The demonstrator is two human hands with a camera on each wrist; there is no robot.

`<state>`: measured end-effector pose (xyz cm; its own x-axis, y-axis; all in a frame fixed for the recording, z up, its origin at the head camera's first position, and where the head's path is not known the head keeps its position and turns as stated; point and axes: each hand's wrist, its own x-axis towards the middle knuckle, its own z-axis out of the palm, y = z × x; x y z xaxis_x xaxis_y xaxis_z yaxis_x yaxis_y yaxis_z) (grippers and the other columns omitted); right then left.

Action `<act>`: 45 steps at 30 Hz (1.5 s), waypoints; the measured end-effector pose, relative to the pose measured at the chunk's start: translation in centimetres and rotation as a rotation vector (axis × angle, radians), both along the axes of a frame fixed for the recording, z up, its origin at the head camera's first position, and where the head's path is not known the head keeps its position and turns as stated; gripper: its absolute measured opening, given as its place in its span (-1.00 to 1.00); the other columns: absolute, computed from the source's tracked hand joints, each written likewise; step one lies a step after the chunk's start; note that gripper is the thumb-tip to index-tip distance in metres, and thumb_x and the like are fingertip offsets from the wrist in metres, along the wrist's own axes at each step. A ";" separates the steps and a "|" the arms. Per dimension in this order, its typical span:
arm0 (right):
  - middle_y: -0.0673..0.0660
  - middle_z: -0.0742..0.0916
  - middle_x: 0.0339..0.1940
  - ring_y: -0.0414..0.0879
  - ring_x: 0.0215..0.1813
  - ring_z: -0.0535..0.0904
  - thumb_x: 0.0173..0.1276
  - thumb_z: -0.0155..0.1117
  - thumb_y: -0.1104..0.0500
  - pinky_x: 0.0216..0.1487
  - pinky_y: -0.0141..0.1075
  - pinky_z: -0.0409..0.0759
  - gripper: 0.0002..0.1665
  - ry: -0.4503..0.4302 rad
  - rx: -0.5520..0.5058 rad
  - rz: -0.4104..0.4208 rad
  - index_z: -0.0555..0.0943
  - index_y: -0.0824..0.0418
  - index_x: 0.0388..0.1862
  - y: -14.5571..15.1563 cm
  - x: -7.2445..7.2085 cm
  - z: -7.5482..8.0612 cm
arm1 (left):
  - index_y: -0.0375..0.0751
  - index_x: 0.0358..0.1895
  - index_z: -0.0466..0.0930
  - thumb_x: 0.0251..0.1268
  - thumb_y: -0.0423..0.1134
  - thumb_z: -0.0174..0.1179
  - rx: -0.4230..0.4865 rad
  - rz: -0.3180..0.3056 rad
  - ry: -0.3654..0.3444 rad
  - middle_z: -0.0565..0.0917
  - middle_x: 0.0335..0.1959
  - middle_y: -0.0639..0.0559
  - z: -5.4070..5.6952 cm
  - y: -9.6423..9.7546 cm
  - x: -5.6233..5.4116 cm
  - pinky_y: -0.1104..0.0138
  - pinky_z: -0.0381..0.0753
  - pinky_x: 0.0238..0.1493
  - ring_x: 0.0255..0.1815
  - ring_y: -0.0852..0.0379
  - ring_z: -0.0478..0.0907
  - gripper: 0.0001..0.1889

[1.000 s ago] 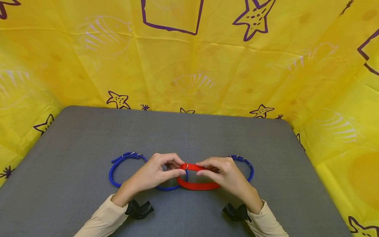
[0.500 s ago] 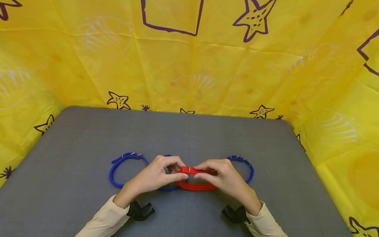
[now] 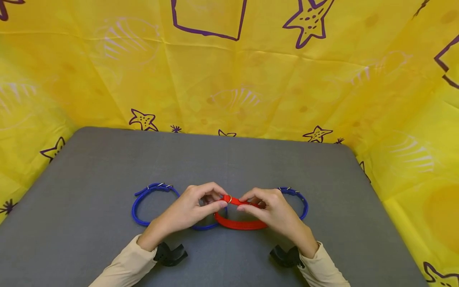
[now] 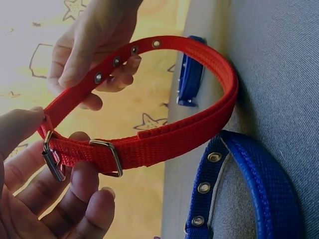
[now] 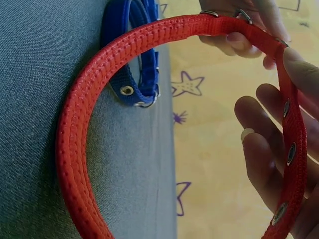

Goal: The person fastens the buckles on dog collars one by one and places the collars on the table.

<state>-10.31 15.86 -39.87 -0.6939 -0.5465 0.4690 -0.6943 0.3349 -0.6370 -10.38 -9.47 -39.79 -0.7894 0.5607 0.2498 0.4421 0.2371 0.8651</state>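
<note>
A red collar (image 3: 241, 225) with a padded band is held up as a loop between both hands at the table's middle. My left hand (image 3: 186, 207) pinches it at the metal buckle (image 4: 48, 149), beside a metal ring (image 4: 118, 164). With thumb and fingers, my right hand (image 3: 277, 207) grips the strap where the eyelets (image 5: 291, 153) run. The strap reaches the buckle beside the left thumb; how far it is threaded is hidden. A blue collar (image 3: 205, 228) lies partly behind the left hand, below the red one.
Another blue collar (image 3: 135, 209) lies on the left, and one more blue collar (image 3: 305, 207) on the right, partly behind the right hand. All rest on the grey table (image 3: 222, 167). A yellow patterned cloth (image 3: 197, 75) hangs around the back and sides.
The hands dip slightly with the red collar's upper strap, then rise again. The right hand has shifted a little right since half a second ago. The blue collars stay put.
</note>
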 end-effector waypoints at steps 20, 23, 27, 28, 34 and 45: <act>-0.02 0.79 -0.38 -0.34 -0.41 0.62 0.12 0.52 0.31 -0.39 -0.52 0.57 -0.76 -0.023 0.052 -0.003 0.75 0.14 -0.20 0.5 0.0 0.2 | -0.06 -0.12 0.65 0.36 -0.20 0.28 -0.054 0.041 0.025 0.68 -0.43 0.13 -0.3 0.1 0.2 0.42 0.58 -0.39 -0.45 0.36 0.52 -0.90; -0.04 0.79 -0.39 -0.35 -0.42 0.60 0.12 0.53 0.29 -0.41 -0.55 0.53 -0.78 -0.012 0.042 0.009 0.76 0.13 -0.22 0.2 0.1 0.3 | -0.06 -0.13 0.66 0.36 -0.19 0.29 -0.052 0.035 0.035 0.64 -0.47 0.17 -0.3 0.3 0.2 0.43 0.55 -0.43 -0.49 0.37 0.48 -0.90; -0.06 0.78 -0.39 -0.38 -0.42 0.57 0.14 0.52 0.25 -0.42 -0.58 0.51 -0.80 0.011 0.048 0.025 0.75 0.12 -0.22 -0.1 0.2 0.4 | -0.02 -0.15 0.67 0.34 -0.17 0.30 -0.045 0.021 0.065 0.65 -0.46 0.20 -0.3 0.7 0.4 0.44 0.54 -0.45 -0.50 0.39 0.47 -0.91; -0.07 0.78 -0.38 -0.39 -0.41 0.57 0.15 0.52 0.24 -0.41 -0.58 0.51 -0.80 0.012 0.050 0.026 0.75 0.11 -0.22 -0.1 0.2 0.4 | -0.01 -0.15 0.67 0.34 -0.17 0.30 -0.044 0.019 0.075 0.65 -0.44 0.20 -0.4 0.7 0.5 0.44 0.53 -0.45 -0.50 0.40 0.47 -0.91; -0.04 0.80 -0.28 -0.33 -0.30 0.65 0.23 0.46 0.25 -0.27 -0.52 0.59 -0.79 0.048 0.046 0.068 0.73 0.10 -0.14 -0.2 0.3 0.2 | 0.01 -0.14 0.68 0.31 -0.18 0.33 -0.047 0.030 0.095 0.69 -0.33 0.21 -0.4 0.9 0.7 0.45 0.53 -0.45 -0.47 0.42 0.47 -0.89; -0.09 0.75 -0.27 -0.33 -0.28 0.59 0.30 0.40 0.24 -0.26 -0.54 0.54 -0.76 0.085 0.067 0.081 0.72 0.04 -0.06 0.0 0.0 0.1 | 0.03 -0.04 0.62 0.21 -0.17 0.41 -0.124 -0.019 -0.019 0.61 -0.45 0.22 -0.1 0.3 0.5 0.46 0.50 -0.47 -0.53 0.40 0.44 -0.73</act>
<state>-10.28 15.87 -39.82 -0.6054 -0.6313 0.4847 -0.7715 0.3158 -0.5524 -9.90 -9.13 -39.87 -0.7820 0.6016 0.1630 0.4319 0.3343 0.8377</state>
